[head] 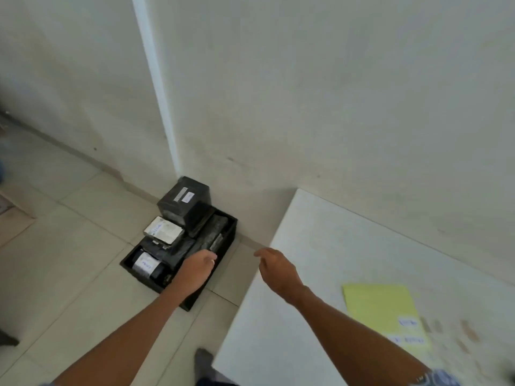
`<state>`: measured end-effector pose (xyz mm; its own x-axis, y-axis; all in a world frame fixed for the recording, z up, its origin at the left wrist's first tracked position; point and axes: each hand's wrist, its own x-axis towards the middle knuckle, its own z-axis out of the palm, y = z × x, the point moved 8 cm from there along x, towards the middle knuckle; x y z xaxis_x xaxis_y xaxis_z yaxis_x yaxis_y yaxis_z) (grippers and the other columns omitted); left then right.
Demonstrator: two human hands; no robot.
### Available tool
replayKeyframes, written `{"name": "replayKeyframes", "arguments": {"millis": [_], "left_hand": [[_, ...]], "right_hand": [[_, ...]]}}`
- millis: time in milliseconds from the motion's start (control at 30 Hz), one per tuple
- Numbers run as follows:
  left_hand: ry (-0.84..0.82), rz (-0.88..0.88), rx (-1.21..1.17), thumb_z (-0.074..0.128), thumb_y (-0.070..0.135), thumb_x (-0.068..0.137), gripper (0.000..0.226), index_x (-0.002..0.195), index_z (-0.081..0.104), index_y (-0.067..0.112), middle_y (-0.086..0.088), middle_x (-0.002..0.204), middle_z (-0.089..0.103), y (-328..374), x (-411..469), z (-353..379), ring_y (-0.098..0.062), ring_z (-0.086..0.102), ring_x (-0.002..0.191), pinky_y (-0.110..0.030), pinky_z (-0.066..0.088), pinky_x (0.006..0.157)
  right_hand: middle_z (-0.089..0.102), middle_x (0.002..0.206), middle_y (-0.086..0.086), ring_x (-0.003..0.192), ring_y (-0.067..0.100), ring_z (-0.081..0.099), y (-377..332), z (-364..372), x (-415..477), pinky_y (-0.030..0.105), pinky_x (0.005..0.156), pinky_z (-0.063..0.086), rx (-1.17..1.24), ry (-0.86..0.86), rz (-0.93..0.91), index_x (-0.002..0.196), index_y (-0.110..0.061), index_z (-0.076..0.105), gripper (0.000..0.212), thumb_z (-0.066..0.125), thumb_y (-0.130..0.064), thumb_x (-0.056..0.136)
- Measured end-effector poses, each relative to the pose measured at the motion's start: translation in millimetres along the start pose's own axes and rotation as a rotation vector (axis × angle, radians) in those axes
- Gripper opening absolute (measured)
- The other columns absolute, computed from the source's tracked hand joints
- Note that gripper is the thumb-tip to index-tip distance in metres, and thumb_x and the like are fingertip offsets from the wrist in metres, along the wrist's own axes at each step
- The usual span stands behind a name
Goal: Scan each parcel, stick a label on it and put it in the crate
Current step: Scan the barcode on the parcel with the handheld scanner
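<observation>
A pale wall (334, 93) fills the upper half of the view and meets a tiled floor (69, 246) at a corner. A white table (334, 260) juts in from your right. On the floor, against the wall and just beside the table's corner, sits the black crate (233, 229), heaped with black-wrapped parcels. A yellow sheet (381, 307) carrying a few white labels (408, 322) lies on the table near you.

In the crate, a large box parcel (184, 201) is stacked highest at the far end. A flat parcel (164, 231) with a white label lies below it, and a round parcel (147, 266), also labelled, is nearest you.

Your left hand (199, 264) hangs over the crate's near right side, its fingers bent down out of sight. I cannot tell whether they hold anything. Dark parcels (214, 232) lie directly past its fingertips. Your right hand (274, 264) floats over the gap between crate and table, fingers loosely curled and empty, well apart from the sheet.

The main risk looks like the heap. The box rises above the rim, so a knock from your left hand could tip it out.
</observation>
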<state>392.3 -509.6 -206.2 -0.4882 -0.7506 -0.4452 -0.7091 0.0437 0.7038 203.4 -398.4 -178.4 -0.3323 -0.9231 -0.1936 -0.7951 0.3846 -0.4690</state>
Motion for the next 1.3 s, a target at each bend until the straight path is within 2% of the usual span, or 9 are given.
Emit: {"name": "replayKeyframes", "arguments": {"millis": [133,233,400,600,733,900,1033,1133,1300], "left_hand": [[-0.025,0.076,0.029,0.047,0.013,0.098,0.03,0.122,0.065,0.014,-0.006,0.124,0.065,66.2,-33.7,49.3,-0.022,0.059,0.116,-0.034,0.048,0.098],[-0.062,0.125,0.027,0.047,0.011,0.097,0.027,0.116,0.066,0.014,-0.008,0.122,0.065,117.9,-49.8,96.1,-0.024,0.061,0.11,-0.03,0.049,0.085],[-0.174,0.242,0.069,0.048,0.012,0.097,0.026,0.115,0.066,0.018,-0.005,0.118,0.066,217.1,-72.6,192.1,-0.025,0.061,0.11,-0.034,0.05,0.089],[-0.376,0.424,0.15,0.047,0.014,0.099,0.027,0.119,0.064,0.02,-0.004,0.117,0.064,329.6,-112.9,331.3,-0.023,0.062,0.105,-0.028,0.047,0.078],[-0.456,0.504,0.215,0.046,0.017,0.1,0.024,0.117,0.064,0.023,0.0,0.114,0.063,383.1,-130.7,418.1,-0.014,0.058,0.075,-0.023,0.045,0.065],[-0.512,0.502,0.259,0.047,0.015,0.1,0.026,0.118,0.064,0.02,-0.002,0.122,0.062,436.4,-138.2,514.9,-0.015,0.061,0.096,-0.02,0.044,0.068],[-0.518,0.478,0.255,0.046,0.017,0.099,0.027,0.117,0.064,0.025,-0.001,0.12,0.062,475.2,-136.5,577.9,-0.013,0.059,0.089,-0.022,0.045,0.068],[-0.52,0.464,0.264,0.047,0.019,0.099,0.025,0.116,0.064,0.027,0.002,0.119,0.062,493.0,-133.1,614.1,-0.011,0.061,0.098,-0.019,0.047,0.069],[-0.503,0.433,0.293,0.047,0.018,0.1,0.025,0.118,0.064,0.023,0.004,0.118,0.062,504.3,-121.4,651.4,-0.011,0.058,0.094,-0.023,0.045,0.078]], "right_hand": [[0.057,0.138,-0.007,0.129,0.015,0.049,62.3,-59.5,-64.7,0.035,0.1,0.046,-0.009,0.073,0.095,0.126,-0.025,0.061,0.037,0.043,-0.014,0.096],[0.059,0.135,-0.006,0.127,0.016,0.052,113.0,-101.4,-117.6,0.033,0.099,0.047,0.019,0.158,0.176,0.124,-0.025,0.062,0.035,0.044,-0.014,0.096],[0.061,0.13,-0.004,0.12,0.018,0.056,214.0,-157.7,-214.7,0.033,0.092,0.048,0.045,0.277,0.375,0.124,-0.027,0.061,0.034,0.045,-0.015,0.097],[0.062,0.126,0.003,0.116,0.023,0.057,341.6,-214.7,-318.7,0.036,0.093,0.048,0.07,0.37,0.605,0.127,-0.024,0.058,0.034,0.044,-0.015,0.098],[0.061,0.127,0.008,0.117,0.025,0.057,422.4,-245.5,-366.4,0.037,0.094,0.047,0.078,0.38,0.689,0.132,-0.021,0.056,0.034,0.044,-0.017,0.1],[0.061,0.129,0.006,0.118,0.024,0.057,523.1,-276.3,-412.7,0.037,0.095,0.049,0.065,0.371,0.786,0.135,-0.021,0.053,0.036,0.047,-0.022,0.099],[0.057,0.136,0.013,0.124,0.031,0.054,600.2,-298.5,-434.6,0.041,0.1,0.048,0.051,0.316,0.854,0.139,-0.014,0.049,0.043,0.053,-0.029,0.098],[0.052,0.137,0.017,0.124,0.037,0.051,652.0,-310.0,-442.7,0.044,0.101,0.046,0.022,0.228,0.912,0.141,-0.01,0.044,0.055,0.057,-0.039,0.096],[0.017,0.16,0.024,0.142,0.045,0.027,718.8,-319.0,-453.5,0.054,0.116,0.025,-0.028,0.144,1.031,0.151,-0.02,0.027,0.087,0.065,-0.061,0.084]]}}
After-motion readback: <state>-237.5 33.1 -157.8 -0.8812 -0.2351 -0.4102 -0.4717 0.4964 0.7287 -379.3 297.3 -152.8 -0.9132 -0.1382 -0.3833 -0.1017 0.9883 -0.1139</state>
